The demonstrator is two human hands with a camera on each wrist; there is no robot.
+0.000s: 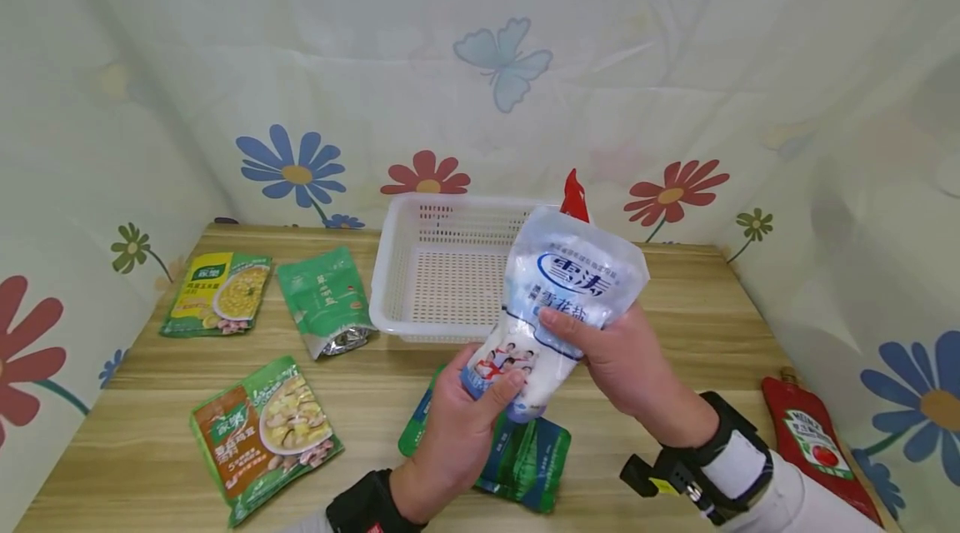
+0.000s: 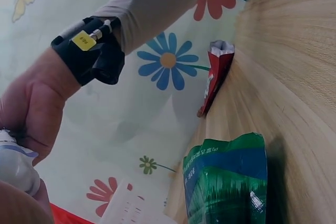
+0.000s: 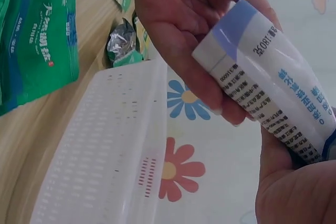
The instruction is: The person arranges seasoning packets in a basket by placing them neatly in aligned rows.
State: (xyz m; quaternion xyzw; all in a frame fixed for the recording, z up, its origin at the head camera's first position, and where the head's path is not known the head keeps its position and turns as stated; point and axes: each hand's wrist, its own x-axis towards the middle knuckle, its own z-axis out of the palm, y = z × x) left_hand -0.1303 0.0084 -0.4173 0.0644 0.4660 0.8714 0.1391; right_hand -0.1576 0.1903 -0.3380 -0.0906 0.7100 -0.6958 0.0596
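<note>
A white and blue salt bag (image 1: 558,283) is held up tilted in front of the white basket (image 1: 378,291). My left hand (image 1: 457,433) grips its lower end, the thumb lying over the printed front. Higher on the right side, my right hand (image 1: 630,358) holds the bag with its thumb across the front. In the right wrist view the printed back of the salt bag (image 3: 278,82) shows between both hands. Below the hands a green pouch (image 1: 525,466) lies on the table, partly covered by my left hand. A red tip (image 1: 574,198) pokes up behind the salt bag.
On the left lie a yellow-green soup packet (image 1: 217,296), a green pouch with a silver end (image 1: 326,300) and a brown-green soup packet (image 1: 266,437). A red ketchup pouch (image 1: 813,441) lies at the right edge. Flower-printed cloth (image 1: 337,58) surrounds the wooden table (image 1: 690,308).
</note>
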